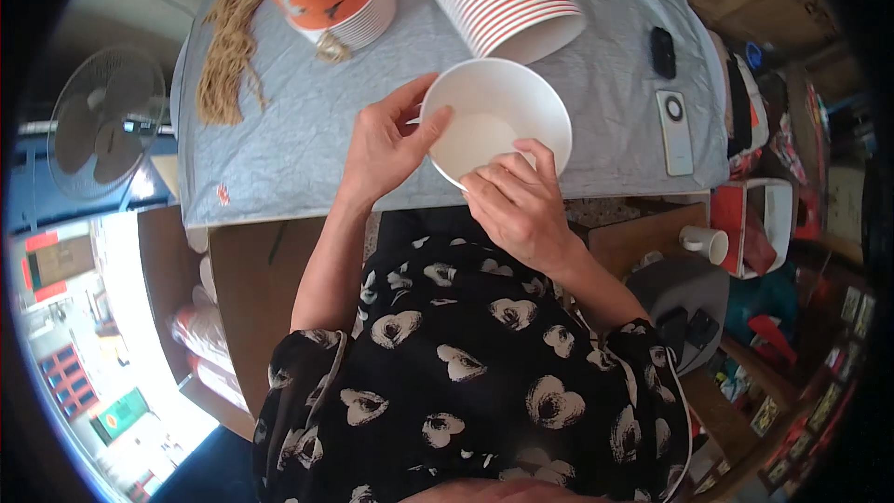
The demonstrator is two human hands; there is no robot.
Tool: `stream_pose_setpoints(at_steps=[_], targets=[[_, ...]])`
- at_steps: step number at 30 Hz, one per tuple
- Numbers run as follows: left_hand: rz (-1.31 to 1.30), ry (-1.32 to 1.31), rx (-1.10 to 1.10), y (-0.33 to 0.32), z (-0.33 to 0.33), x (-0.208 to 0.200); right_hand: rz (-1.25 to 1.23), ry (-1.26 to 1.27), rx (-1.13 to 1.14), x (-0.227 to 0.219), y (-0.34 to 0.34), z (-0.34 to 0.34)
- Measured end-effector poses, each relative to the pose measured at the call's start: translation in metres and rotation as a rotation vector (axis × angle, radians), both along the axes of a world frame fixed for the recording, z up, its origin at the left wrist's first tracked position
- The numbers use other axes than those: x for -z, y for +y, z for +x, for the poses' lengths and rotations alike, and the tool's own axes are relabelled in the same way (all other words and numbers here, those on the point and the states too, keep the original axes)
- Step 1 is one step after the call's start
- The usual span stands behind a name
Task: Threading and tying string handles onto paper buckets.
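Note:
A white paper bucket (pixel 507 98) is tilted toward me over the near part of the table, its inside showing bare and white. My left hand (pixel 386 151) grips its left side, thumb inside the rim and fingers round the outer wall. At the near right rim, my right hand (pixel 520 205) has its fingers curled over the edge. Just beyond lies a long nested stack of paper buckets (pixel 503 0) on its side, with orange-red lines between the rims. Left of that stands another stack of buckets (pixel 340 0) in orange and green print. Beside it lies a bundle of tan twine cords (pixel 228 56).
A silver-grey cloth (pixel 298 158) covers the table. A phone (pixel 675 132) and a small black object (pixel 662 52) lie at its right. A fan (pixel 107 126) stands at far left. A white mug (pixel 705 244) and a chair (pixel 684 293) are at lower right.

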State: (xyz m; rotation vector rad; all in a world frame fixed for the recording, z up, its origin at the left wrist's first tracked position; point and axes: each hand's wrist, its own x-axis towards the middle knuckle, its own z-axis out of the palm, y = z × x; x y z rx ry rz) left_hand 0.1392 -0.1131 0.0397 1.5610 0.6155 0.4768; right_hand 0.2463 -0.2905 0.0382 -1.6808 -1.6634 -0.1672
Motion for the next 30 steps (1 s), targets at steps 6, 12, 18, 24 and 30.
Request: stream_pose_setpoints(at_steps=[6, 12, 18, 24, 30], targets=[[0.523, 0.255, -0.426, 0.019, -0.057, 0.015, 0.108, 0.109, -0.171, -0.051, -0.002, -0.026], [0.572, 0.276, -0.615, 0.043, -0.088, 0.016, 1.503, 0.200, -0.484, -0.106, -0.011, -0.072], [0.631, 0.245, -0.629, 0.062, -0.107, 0.022, 1.367, 0.423, -1.026, -0.110, -0.003, -0.111], [0.611, 0.320, -0.661, 0.051, -0.124, 0.015, 1.127, 0.336, -1.015, -0.080, -0.015, -0.118], [0.627, 0.227, -0.629, 0.007, -0.137, 0.013, 0.481, 0.196, -0.177, -0.013, 0.063, -0.062]])
